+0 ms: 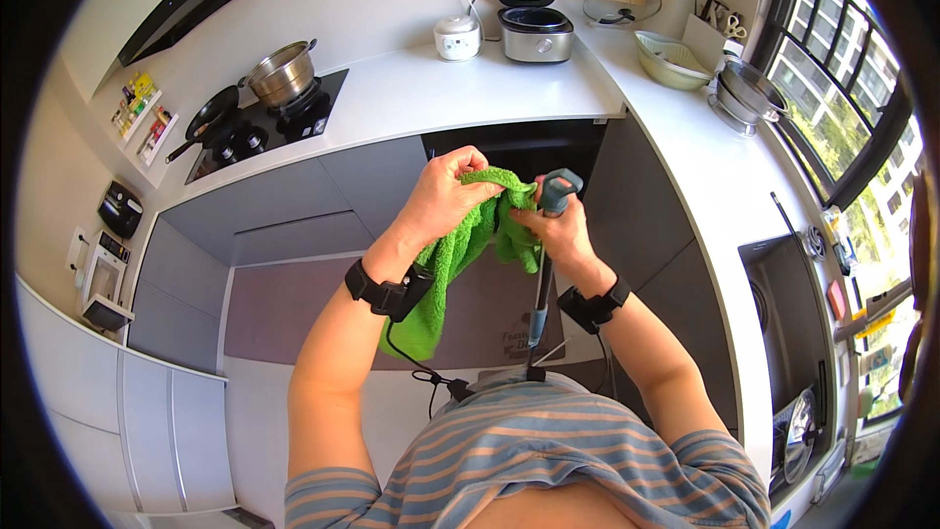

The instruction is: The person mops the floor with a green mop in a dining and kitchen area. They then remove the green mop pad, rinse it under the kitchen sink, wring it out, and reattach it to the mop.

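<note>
My left hand (449,195) pinches the edge of a green fluffy cloth (454,257) between thumb and fingers. The cloth droops below both hands, and its lower end hangs near my left wrist. My right hand (564,231) is closed around a dark pole (542,290) just under its grey-green hanging-loop end (562,187). Part of the cloth's edge also runs into my right fingers. The pole slants down toward my waist, with a pale blue section lower on it; its far end is hidden by my body.
White countertop (411,95) borders the space ahead and to the right. It bears a cooktop (275,128) with a steel pot (281,73) and frying pan (213,115), an open rice cooker (537,37), a strainer basket (670,59) and steel bowls (745,92). A sink (786,294) lies right; a mat (294,316) covers the floor.
</note>
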The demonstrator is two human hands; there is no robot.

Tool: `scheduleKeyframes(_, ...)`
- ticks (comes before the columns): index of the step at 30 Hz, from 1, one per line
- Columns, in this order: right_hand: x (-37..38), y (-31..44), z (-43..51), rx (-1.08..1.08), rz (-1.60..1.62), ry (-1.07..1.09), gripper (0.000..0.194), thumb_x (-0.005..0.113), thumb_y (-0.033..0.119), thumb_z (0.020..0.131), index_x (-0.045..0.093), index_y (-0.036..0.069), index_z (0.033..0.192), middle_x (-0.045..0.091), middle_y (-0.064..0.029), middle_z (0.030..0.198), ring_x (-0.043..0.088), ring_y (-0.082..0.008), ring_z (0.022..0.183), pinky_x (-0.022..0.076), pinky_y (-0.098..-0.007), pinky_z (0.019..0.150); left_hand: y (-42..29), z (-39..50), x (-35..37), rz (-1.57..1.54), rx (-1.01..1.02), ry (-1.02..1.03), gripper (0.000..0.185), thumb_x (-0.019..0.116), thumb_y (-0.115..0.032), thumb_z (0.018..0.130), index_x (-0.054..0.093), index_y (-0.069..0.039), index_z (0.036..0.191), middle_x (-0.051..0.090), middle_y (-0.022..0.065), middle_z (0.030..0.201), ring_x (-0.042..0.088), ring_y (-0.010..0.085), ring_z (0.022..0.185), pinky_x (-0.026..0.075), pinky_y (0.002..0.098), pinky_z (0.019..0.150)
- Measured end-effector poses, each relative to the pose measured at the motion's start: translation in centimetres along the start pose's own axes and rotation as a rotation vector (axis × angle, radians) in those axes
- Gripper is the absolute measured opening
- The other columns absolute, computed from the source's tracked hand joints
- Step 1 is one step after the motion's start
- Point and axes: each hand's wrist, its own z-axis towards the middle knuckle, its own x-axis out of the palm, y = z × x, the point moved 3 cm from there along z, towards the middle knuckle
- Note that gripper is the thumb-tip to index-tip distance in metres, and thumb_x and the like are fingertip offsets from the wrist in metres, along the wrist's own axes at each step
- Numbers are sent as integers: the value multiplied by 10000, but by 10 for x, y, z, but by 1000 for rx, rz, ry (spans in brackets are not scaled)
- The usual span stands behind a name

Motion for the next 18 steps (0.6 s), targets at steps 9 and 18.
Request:
scheduleKeyframes(9,-11,34,4,140,97,-13,211,668,-15,702,515,39,836,526,6,688,477,-67,580,394,-211,522,38,-38,-17,370,-22,-108,301,746,-46,668,497,-30,836,560,36,756,545,123,698,444,264,632)
scheduleKeyframes(18,3,52,-19,-93,-151,230,242,699,7,686,532,42,858,569,-19,762,534,-83,711,464,-254,645,125,-63,-4,43,-857,-123,501,531,-468,854,583,16,975,631,167,905,630,279,694,516,387,617)
